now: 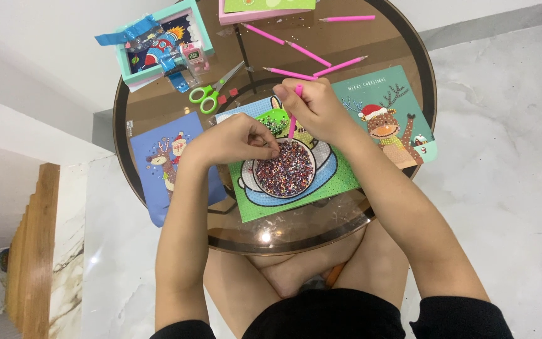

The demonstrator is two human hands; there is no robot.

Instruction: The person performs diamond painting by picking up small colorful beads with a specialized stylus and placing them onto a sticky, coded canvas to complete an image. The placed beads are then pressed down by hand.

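Here, right hand (pixel 317 112): closed on pink pen (pixel 293 119), tip down for picking beads.
Left hand (pixel 233 139): fingertips pinched at bowl (pixel 284 168) rim, steadying it.
Bowl: full of beads, resting on green canvas (pixel 296 182), close for reach.
Outward: spare pens (pixel 308 53), scissors (pixel 213 93) set aside.

Bright, even indoor light; sharp focus throughout. Glare spots on the glass table (pixel 265 237) at six o'clock; soft shadows; edges bow slightly.

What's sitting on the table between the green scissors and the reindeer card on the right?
In the head view, pink pens lie between the green scissors and the reindeer card; the right hand is there too.
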